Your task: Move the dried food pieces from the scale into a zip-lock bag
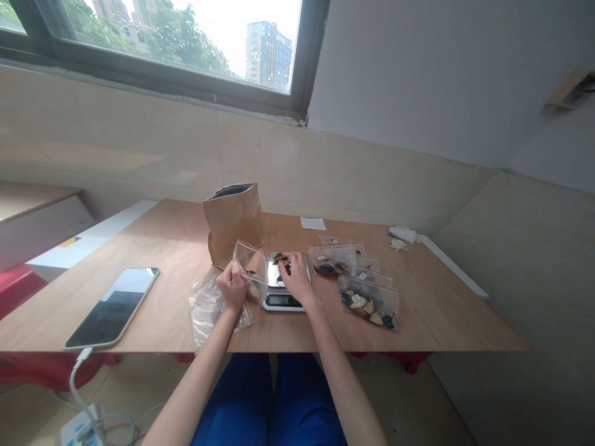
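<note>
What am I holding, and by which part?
Your left fingers hold a clear bag by its left edge. For your right fingers, I can't tell.

Glossy plas. bag (257,270), mtl. scale-plate (273,269), matt ppr. pouch (235,217)

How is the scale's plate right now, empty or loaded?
Loaded: dark pieces lie on the scale's plate, the right hand at them; whether it pinches any, I cannot tell.

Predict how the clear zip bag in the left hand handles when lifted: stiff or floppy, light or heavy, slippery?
The clear zip bag is likely floppy: its film looks thin and bends where the left hand grips it. Probably light, as it's see-through with only small dark bits showing in or behind it. Perhaps a bit slippery, given the glossy film.
</note>
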{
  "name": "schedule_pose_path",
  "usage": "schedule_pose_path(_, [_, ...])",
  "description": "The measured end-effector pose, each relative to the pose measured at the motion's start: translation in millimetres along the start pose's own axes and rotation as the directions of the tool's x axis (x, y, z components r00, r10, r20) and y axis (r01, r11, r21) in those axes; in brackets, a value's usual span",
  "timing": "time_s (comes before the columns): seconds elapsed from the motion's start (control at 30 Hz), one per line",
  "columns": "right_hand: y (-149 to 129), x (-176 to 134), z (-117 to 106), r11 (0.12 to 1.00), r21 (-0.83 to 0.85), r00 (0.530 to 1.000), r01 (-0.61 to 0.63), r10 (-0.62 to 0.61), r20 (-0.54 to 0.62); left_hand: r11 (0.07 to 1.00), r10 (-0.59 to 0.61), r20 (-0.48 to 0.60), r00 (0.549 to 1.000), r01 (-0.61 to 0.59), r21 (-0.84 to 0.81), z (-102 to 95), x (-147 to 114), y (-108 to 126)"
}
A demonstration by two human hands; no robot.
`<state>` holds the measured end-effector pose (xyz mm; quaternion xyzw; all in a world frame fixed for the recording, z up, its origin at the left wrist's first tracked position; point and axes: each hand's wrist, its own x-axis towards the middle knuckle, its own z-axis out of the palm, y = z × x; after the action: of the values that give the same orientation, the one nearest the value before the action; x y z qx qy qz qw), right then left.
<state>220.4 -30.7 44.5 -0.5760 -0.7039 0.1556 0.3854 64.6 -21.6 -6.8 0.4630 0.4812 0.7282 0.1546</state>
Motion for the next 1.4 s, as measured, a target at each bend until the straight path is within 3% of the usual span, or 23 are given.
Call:
schedule_pose_path(0.17, [12.4, -9.5, 11.6, 0.975, -0.213, 0.994, 0.071, -0.051, 0.099, 1.000, 0.003, 0.004, 1.000, -0.003, 0.011, -0.4, 0.2, 0.6])
schedule_pose_path(0.43, [8.9, -8.9, 12.4, 0.911, -0.406, 0.995, 0.064, -0.029, 0.092, 1.000, -0.008, 0.005, 1.000, 0.008, 0.007, -0.6, -0.1, 1.4])
schedule_pose_path(0.67, [16.8, -9.6, 7.0, 0.949, -0.302, 0.994, 0.091, -0.069, 0.083, 1.000, -0.012, 0.012, 1.000, 0.012, -0.006, -0.8, 0.2, 5.3])
schedule_pose_path(0.83, [18.6, -9.1, 3.0, 0.997, -0.069, 0.999, 0.037, -0.035, 0.036, 1.000, -0.012, 0.015, 1.000, 0.012, -0.008, -0.5, 0.7, 2.2])
schedule_pose_path(1.03, [-16.3, 6.3, -4.0, 0.976, 0.215, 0.998, 0.028, -0.014, -0.066, 1.000, -0.009, 0.017, 1.000, 0.009, 0.001, -0.7, 0.3, 1.6])
schedule_pose_path(1.1, [-33.4, 14.0, -6.1, 0.969, 0.229, 0.995, 0.093, -0.082, -0.059, 1.000, -0.005, 0.015, 1.000, 0.005, 0.007, -1.0, 0.4, 2.3])
schedule_pose_path(1.23, [-57.8, 27.0, -3.6, 0.966, 0.148, 0.970, 0.212, -0.226, 0.088, 1.000, 0.019, 0.016, 1.000, -0.020, 0.014, -1.3, 1.6, 2.7])
schedule_pose_path(1.4, [-63.0, 34.3, 8.6, 0.957, 0.037, 0.943, 0.286, -0.288, 0.168, 1.000, 0.018, 0.011, 1.000, -0.019, 0.025, -0.8, 2.7, 3.6])
